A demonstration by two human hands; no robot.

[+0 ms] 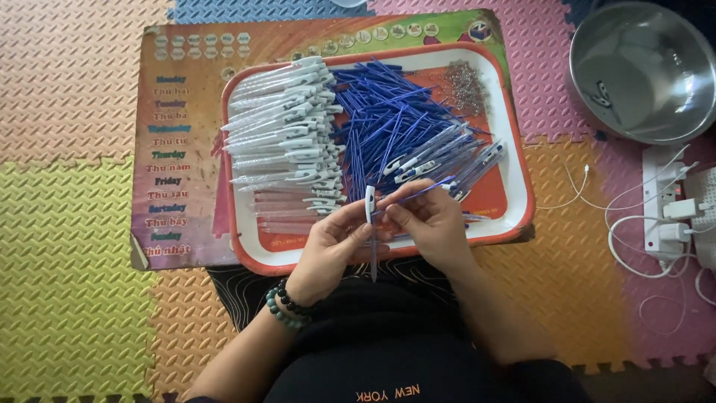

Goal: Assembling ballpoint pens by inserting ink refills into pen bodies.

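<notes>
Left hand: closed on clear plastic pen barrel with white clip, held upright. Right hand: pinching thin blue ink refill, touching barrel. Just beyond both hands: red-rimmed white plastic tray of pen parts.

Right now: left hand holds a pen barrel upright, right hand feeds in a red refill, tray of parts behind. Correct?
Not quite: the refill is blue, not red, as the head view shows. The rest holds: the left hand holds the pen barrel upright, the right hand pinches the refill, and the tray of parts lies behind.
</notes>
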